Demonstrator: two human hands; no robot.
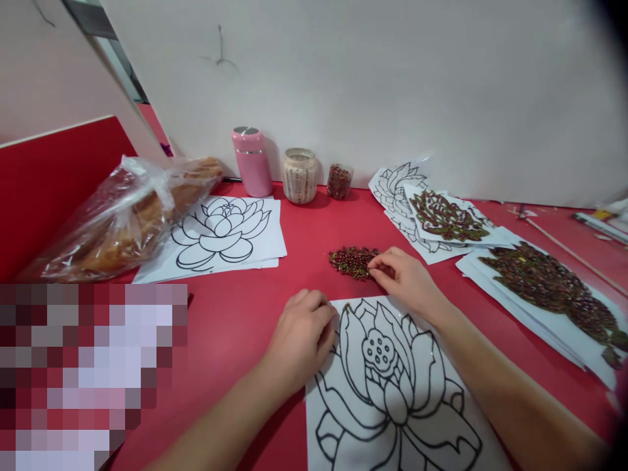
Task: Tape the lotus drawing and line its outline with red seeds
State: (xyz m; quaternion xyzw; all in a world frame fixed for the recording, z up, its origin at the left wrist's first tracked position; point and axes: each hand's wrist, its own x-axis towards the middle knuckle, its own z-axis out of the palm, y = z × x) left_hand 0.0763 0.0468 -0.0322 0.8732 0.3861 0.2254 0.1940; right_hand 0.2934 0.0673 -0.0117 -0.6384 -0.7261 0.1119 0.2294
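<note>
A sheet with a black-outlined lotus drawing (397, 399) lies on the red table, with a few small beans at the tip of one upper petal. My left hand (307, 337) rests at the sheet's upper left edge, fingers curled; whether it holds anything is hidden. Beyond the sheet is a small pile of red and green beans (350, 261). At the pile's right edge my right hand (395, 271) has thumb and forefinger pinched together; what is between the fingertips is too small to make out.
Along the back stand a pink bottle (252, 163), a glass jar (299, 176) and a cup of beans (339, 182). Lotus sheets (235, 239) and a plastic bag (132, 222) lie left. Bean-covered sheets (554, 288) lie right on the red table (230, 314).
</note>
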